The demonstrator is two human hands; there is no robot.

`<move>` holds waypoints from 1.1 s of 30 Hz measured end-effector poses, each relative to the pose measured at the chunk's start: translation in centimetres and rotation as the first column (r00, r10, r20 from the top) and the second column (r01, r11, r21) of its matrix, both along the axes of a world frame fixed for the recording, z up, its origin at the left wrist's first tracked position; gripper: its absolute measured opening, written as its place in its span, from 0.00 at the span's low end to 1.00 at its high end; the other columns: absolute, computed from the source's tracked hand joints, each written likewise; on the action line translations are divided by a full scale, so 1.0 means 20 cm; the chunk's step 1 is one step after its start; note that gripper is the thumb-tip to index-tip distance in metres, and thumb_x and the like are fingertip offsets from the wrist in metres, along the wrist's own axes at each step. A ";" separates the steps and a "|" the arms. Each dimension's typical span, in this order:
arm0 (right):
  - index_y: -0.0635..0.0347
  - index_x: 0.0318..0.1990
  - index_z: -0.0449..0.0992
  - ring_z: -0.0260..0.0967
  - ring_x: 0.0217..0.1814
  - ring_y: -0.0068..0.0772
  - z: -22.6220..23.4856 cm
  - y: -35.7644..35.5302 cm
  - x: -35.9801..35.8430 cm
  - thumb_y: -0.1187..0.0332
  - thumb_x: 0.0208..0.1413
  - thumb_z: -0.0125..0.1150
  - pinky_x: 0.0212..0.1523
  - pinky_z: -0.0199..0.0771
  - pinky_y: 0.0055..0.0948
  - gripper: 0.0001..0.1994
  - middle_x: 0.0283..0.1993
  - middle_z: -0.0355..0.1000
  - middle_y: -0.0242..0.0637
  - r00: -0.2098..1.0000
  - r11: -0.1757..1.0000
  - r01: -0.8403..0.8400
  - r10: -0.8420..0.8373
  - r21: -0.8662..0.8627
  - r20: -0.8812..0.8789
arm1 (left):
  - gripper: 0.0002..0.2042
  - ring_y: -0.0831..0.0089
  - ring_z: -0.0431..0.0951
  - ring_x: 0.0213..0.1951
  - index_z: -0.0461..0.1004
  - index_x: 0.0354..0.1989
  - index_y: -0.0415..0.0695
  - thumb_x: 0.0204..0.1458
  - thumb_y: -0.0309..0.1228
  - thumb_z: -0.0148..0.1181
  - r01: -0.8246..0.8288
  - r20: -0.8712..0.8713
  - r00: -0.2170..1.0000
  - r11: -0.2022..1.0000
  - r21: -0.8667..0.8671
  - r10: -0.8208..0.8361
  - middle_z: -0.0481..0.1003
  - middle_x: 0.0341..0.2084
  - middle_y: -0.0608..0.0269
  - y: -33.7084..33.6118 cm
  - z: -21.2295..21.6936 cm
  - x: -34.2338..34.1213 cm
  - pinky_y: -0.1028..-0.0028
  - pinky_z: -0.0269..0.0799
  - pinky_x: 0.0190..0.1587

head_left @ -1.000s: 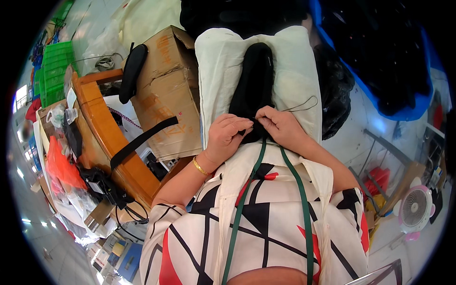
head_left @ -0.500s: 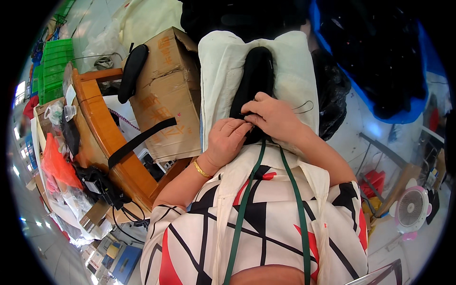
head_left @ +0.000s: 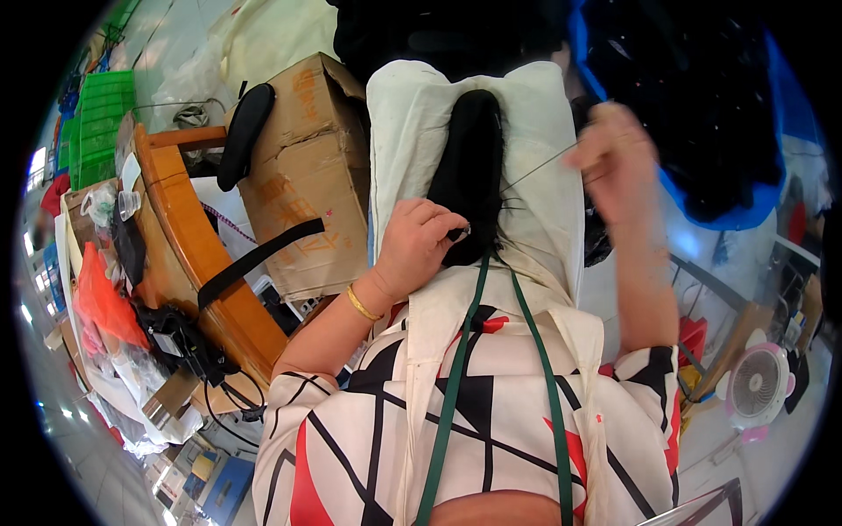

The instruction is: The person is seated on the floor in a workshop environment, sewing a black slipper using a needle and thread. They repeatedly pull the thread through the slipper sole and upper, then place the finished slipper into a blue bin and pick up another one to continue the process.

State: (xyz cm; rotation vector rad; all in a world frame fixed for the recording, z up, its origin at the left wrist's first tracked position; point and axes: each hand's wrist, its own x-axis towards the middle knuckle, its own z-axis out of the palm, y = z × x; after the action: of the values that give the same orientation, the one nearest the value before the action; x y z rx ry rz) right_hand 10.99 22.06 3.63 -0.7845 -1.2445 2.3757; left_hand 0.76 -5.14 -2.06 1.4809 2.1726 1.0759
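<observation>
A long black shoe (head_left: 472, 153) lies on the cream cloth (head_left: 399, 131) over my lap, its near end toward me. My left hand (head_left: 419, 245) pinches the shoe's near left edge between thumb and fingers; a small shiny spot shows at the fingertips, too small to name. Off to the right, above the lap, my right hand (head_left: 618, 158) is raised and smeared by motion, its fingers drawn together on a dark thread (head_left: 541, 168). The thread runs taut from the shoe's right side up to that hand. Whether a needle is in those fingers cannot be seen.
At left, a cardboard box (head_left: 303, 175) stands beside a wooden frame (head_left: 189, 210). Another black shoe (head_left: 246, 136) leans against the box. A blue-edged bag (head_left: 702, 105) of black pieces is at the far right. A small white fan (head_left: 759, 380) stands at the right.
My right hand has left the shoe and swung out to the right and up, drawing the thread straight. My left hand stays at the shoe's near end.
</observation>
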 end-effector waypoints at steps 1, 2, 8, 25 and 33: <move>0.57 0.29 0.65 0.61 0.21 0.21 0.04 0.14 0.04 0.72 0.65 0.51 0.47 0.80 0.38 0.10 0.22 0.64 0.30 0.989 0.995 0.085 -0.091 -0.049 -0.118 | 0.16 0.62 0.74 0.39 0.80 0.35 0.47 0.36 0.17 0.66 0.005 0.023 1.000 1.000 -0.017 -0.004 0.76 0.31 0.64 0.00 0.01 -0.01 0.65 0.68 0.45; 0.57 0.27 0.63 0.60 0.22 0.22 0.08 0.27 0.08 0.74 0.64 0.51 0.54 0.76 0.44 0.11 0.21 0.62 0.31 0.964 0.979 0.199 -0.189 0.037 -0.187 | 0.15 0.62 0.74 0.39 0.80 0.35 0.47 0.36 0.18 0.66 0.006 0.046 0.999 0.999 -0.037 -0.005 0.76 0.31 0.64 0.01 0.01 -0.01 0.65 0.68 0.45; 0.63 0.31 0.66 0.69 0.31 0.27 0.29 0.48 0.23 0.78 0.64 0.49 0.67 0.68 0.56 0.07 0.24 0.64 0.35 0.711 0.563 0.703 -0.538 0.435 -0.453 | 0.14 0.62 0.73 0.41 0.80 0.35 0.47 0.38 0.18 0.66 0.077 0.115 0.991 0.994 -0.076 -0.068 0.76 0.31 0.64 0.04 0.03 -0.04 0.65 0.66 0.47; 0.60 0.42 0.77 0.72 0.25 0.42 -0.23 -0.47 0.17 0.72 0.58 0.58 0.29 0.72 0.30 0.07 0.28 0.75 0.45 0.760 0.463 -0.650 0.394 0.602 0.517 | 0.12 0.59 0.72 0.39 0.78 0.33 0.42 0.38 0.19 0.71 -0.129 0.004 0.992 0.991 0.039 0.129 0.75 0.32 0.61 0.01 -0.03 0.06 0.66 0.70 0.40; 0.58 0.38 0.78 0.73 0.27 0.53 -0.23 -0.48 0.17 0.71 0.56 0.58 0.29 0.73 0.42 0.05 0.25 0.73 0.49 0.801 0.456 -0.597 0.371 0.660 0.469 | 0.13 0.60 0.72 0.38 0.78 0.32 0.42 0.37 0.17 0.71 -0.157 0.001 0.988 0.985 0.076 0.157 0.76 0.31 0.62 0.01 -0.05 0.06 0.67 0.69 0.41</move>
State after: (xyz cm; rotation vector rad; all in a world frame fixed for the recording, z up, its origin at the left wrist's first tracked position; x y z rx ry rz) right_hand 14.44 12.44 -0.90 -0.4508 -2.6814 1.6948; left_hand 2.05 -4.97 -3.01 1.3622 2.3078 1.2199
